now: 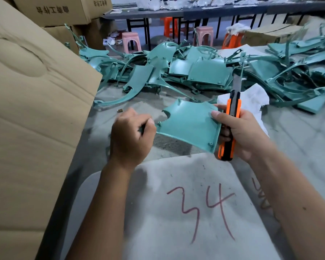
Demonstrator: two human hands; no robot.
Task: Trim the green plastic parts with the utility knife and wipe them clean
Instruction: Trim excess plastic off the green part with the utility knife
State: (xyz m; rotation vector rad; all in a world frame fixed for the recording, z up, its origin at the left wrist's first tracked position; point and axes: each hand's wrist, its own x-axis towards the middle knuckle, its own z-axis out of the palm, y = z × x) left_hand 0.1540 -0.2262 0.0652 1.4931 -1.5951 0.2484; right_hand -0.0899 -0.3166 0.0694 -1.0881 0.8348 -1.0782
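Head view. Your left hand (130,136) grips the left edge of a green plastic part (189,124), fingers curled tight round that edge, knuckles toward the camera. The part is a curved panel with a notch cut in its upper left edge and small pegs along its rim; you hold it in the air above the floor, between both hands.

Your right hand (241,133) holds the utility knife (230,126), orange and black, fingers wrapped round the handle. The blade is extended and points up and away from you. The same hand's thumb presses on the panel's right edge, so that grip pinches knife and part together. The knife handle lies just beside the panel's right rim.

Just behind your right hand lies a crumpled white cloth (251,99) on the floor.

Farther out, a pile of green parts (195,70) is spread across the grey floor, with more to the right.

At your left stands a large cardboard box (36,109); more boxes are stacked behind it. Below your arms is a pale board (176,212) marked "34" in red.

At the back: pink stools (131,42), orange stools (169,25), and a long dark bench (214,10) carrying white items too small to tell.
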